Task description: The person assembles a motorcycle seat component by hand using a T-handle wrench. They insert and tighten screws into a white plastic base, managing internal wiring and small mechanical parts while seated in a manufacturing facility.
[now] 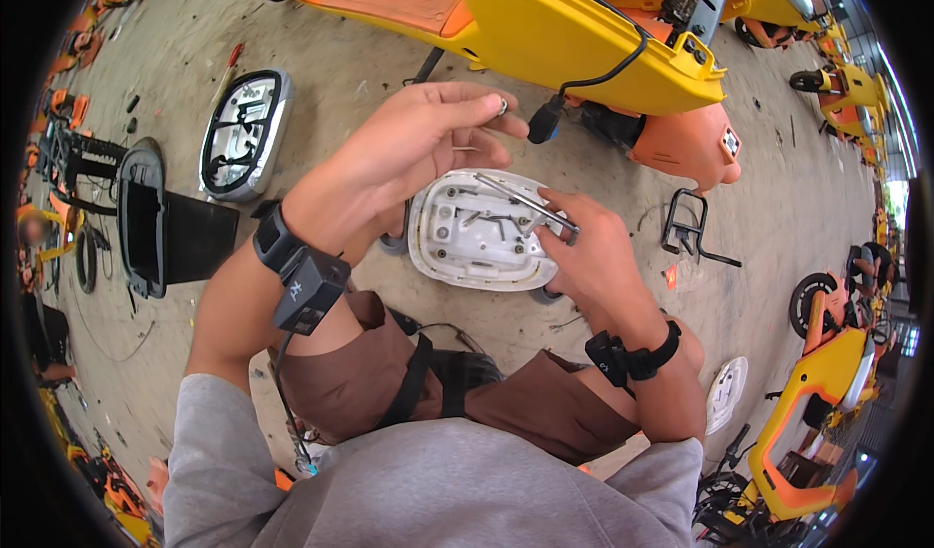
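Above the floor in front of me, my left hand (428, 138) is raised, with thumb and forefinger pinched on a small shiny metal piece (503, 106), possibly a nut. My right hand (590, 240) grips a slim metal wrench (520, 198), its shaft slanting up and left over a white seat base (477, 268). This shallow pan has a rounded outline, with its hollow side up and several loose bolts or rods in the middle. The right fingertips are at its right edge; I cannot tell whether they press on it.
A yellow and orange scooter body (574, 37) crosses the far side, a black cable (618, 73) hanging from it. At left are another seat base with a black rim (272, 154), a red-handled screwdriver (233, 57) and a black bin (199, 237). A black metal bracket (686, 227) lies at right.
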